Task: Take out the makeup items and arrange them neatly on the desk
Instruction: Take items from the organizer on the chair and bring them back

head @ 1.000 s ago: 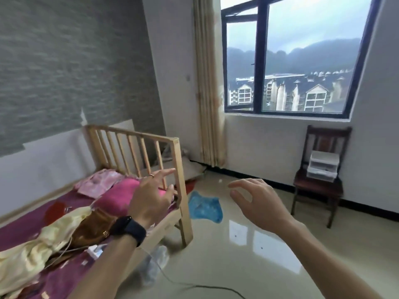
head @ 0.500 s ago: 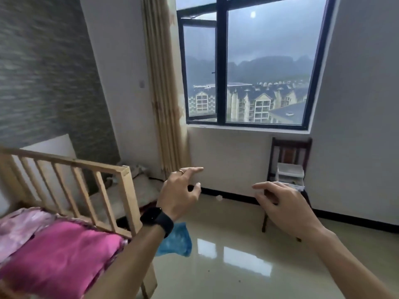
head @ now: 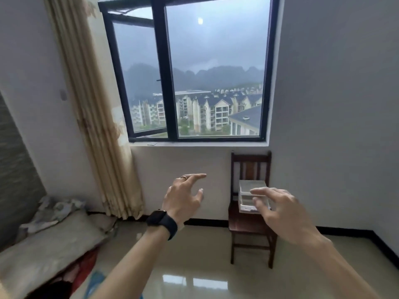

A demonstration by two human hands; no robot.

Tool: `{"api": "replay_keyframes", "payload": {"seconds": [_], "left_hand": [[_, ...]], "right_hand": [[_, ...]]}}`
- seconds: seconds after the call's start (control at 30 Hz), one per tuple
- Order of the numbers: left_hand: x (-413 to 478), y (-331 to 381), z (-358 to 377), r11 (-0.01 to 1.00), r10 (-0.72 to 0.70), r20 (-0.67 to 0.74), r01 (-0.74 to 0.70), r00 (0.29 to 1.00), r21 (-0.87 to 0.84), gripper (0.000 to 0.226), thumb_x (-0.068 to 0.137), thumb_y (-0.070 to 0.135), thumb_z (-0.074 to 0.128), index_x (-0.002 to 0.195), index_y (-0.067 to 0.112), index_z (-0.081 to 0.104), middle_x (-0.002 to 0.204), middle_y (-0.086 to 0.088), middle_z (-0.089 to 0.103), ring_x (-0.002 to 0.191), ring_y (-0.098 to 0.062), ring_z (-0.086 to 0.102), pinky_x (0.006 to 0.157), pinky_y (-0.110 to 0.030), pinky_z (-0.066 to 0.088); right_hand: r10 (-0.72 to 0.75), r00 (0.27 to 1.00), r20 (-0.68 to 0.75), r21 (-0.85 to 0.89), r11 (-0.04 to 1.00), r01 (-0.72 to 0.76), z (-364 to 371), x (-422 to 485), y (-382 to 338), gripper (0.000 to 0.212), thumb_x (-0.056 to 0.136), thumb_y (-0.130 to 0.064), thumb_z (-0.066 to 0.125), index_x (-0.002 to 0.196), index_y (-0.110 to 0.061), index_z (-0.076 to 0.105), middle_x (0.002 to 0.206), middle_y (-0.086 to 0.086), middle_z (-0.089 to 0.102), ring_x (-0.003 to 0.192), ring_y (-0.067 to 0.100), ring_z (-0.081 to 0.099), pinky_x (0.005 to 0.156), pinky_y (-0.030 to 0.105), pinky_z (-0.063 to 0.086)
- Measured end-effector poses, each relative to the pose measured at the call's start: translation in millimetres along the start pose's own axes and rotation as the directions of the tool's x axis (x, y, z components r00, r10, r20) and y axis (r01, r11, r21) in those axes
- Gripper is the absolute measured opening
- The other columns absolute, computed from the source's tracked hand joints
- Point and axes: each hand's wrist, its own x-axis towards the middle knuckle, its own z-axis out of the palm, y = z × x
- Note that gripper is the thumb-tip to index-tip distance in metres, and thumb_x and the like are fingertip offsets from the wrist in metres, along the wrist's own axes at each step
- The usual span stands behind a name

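Note:
A white, clear-sided box [head: 250,190] sits on the seat of a dark wooden chair [head: 250,229] against the far wall under the window; its contents cannot be made out. My left hand [head: 183,199], with a black watch on the wrist and a ring, hovers in mid-air left of the chair, fingers spread and holding nothing. My right hand [head: 278,210] is raised in front of the box, fingers relaxed and empty, covering its right part. No desk is in view.
A beige curtain [head: 97,117] hangs left of the dark-framed window [head: 194,78]. Grey bedding [head: 49,231] lies on the floor at the lower left. The glossy tiled floor [head: 205,268] stretches to the chair.
The view has swung right and up: the wooden bed rail and pink bedding have left the frame, and the chair now stands nearer the middle. Both hands stay raised and empty.

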Motion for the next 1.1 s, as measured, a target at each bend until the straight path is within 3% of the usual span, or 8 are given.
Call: {"api": "replay_keyframes", "payload": {"seconds": [0.07,0.2,0.3,0.47,0.67,0.9,1.1], "left_hand": [[42.3,-1.9,24.7,1.000,0.011,0.021,-0.011,1.000,-0.014,0.044,0.092,0.032,0.061,0.132,0.049,0.053,0.134,0.016,0.055,0.130,-0.008,0.043,0.109,-0.031,0.038],[120.6,-7.0,77.9,0.999,0.039,0.028,-0.038,0.999,-0.022,0.043,0.091,0.033,0.062,0.132,0.048,0.054,0.132,0.017,0.056,0.128,-0.007,0.045,0.108,-0.030,0.039],[172.4,-15.4,116.6,0.998,0.050,0.047,-0.049,0.998,-0.030,0.043,0.091,0.032,0.062,0.131,0.047,0.055,0.131,0.018,0.057,0.127,-0.007,0.045,0.109,-0.030,0.038],[265.1,-36.1,183.6,0.997,0.059,0.089,-0.054,0.994,-0.055,0.043,0.092,0.030,0.062,0.132,0.045,0.056,0.133,0.016,0.056,0.130,-0.009,0.043,0.109,-0.030,0.037],[378.1,-69.0,270.6,0.995,0.064,0.158,-0.051,0.985,-0.084,0.043,0.093,0.029,0.061,0.133,0.043,0.057,0.135,0.014,0.056,0.130,-0.010,0.043,0.110,-0.030,0.035],[451.2,-108.2,392.0,0.995,-0.003,0.353,0.039,0.936,-0.094,0.044,0.090,0.027,0.060,0.133,0.037,0.058,0.133,0.009,0.059,0.127,-0.014,0.049,0.107,-0.035,0.041],[474.9,-141.4,519.1,0.989,-0.113,0.566,0.145,0.817,-0.012,0.045,0.090,0.032,0.055,0.135,0.038,0.053,0.133,0.008,0.057,0.127,-0.014,0.049,0.103,-0.032,0.043]], "right_hand": [[0.035,0.999,-0.009,0.007,0.999,-0.035,-0.6,32.6,25.8,0.021,0.094,-0.040,0.063,0.114,-0.044,0.068,0.101,-0.038,0.054,0.115,0.001,0.049,0.088,0.020,0.039],[0.077,0.997,-0.002,-0.028,0.997,-0.077,1.4,94.5,79.4,0.023,0.095,-0.043,0.061,0.117,-0.046,0.065,0.109,-0.029,0.056,0.111,-0.003,0.047,0.085,0.019,0.038],[0.108,0.994,0.013,-0.053,0.993,-0.107,7.4,139.6,117.0,0.024,0.096,-0.044,0.058,0.119,-0.047,0.063,0.111,-0.032,0.052,0.113,-0.006,0.043,0.088,0.021,0.037],[0.164,0.986,0.030,-0.089,0.983,-0.161,25.7,219.3,185.4,0.026,0.095,-0.046,0.057,0.121,-0.045,0.064,0.119,-0.024,0.062,0.120,0.000,0.048,0.096,0.025,0.040],[0.257,0.966,0.012,-0.079,0.964,-0.255,57.5,308.8,274.0,0.026,0.096,-0.044,0.058,0.121,-0.043,0.065,0.119,-0.027,0.063,0.115,0.000,0.049,0.093,0.024,0.039],[0.442,0.889,0.117,-0.098,0.896,-0.433,105.0,352.6,380.5,0.023,0.096,-0.041,0.058,0.118,-0.044,0.065,0.113,-0.031,0.062,0.113,-0.002,0.050,0.093,0.022,0.039],[0.568,0.764,0.306,-0.181,0.823,-0.539,165.2,379.5,483.3,0.024,0.097,-0.041,0.056,0.120,-0.044,0.064,0.116,-0.027,0.063,0.116,0.003,0.053,0.098,0.026,0.042]]}}
